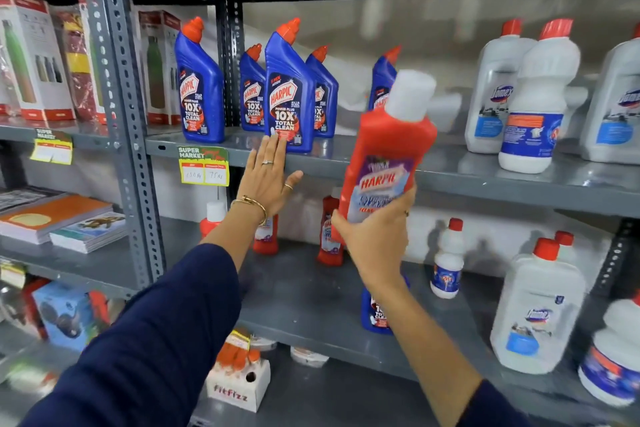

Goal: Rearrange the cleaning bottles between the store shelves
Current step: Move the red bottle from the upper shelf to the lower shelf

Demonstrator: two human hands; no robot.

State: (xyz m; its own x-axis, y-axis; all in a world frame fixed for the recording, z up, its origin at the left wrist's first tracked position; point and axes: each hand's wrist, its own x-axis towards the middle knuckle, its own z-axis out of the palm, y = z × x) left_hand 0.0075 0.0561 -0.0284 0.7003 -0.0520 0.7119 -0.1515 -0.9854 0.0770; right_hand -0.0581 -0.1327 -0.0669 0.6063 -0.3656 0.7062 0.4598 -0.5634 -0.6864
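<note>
I am gripping the red bottle (384, 163) low around its body with my right hand (375, 236), lifting it tilted in front of the upper shelf (485, 177). It is looking rigid, smooth plastic, likely liquid-heavy. Its label is reading HARPIC. My left hand (266, 180) is reaching open-palmed toward the blue bottle (289, 94) just above, marked "10X TOTAL CLEAN"

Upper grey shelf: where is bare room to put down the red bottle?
Upper grey metal shelf: bare between the blue red-capped Harpic bottles and the white Domex bottles. The left end is crowded.
</note>
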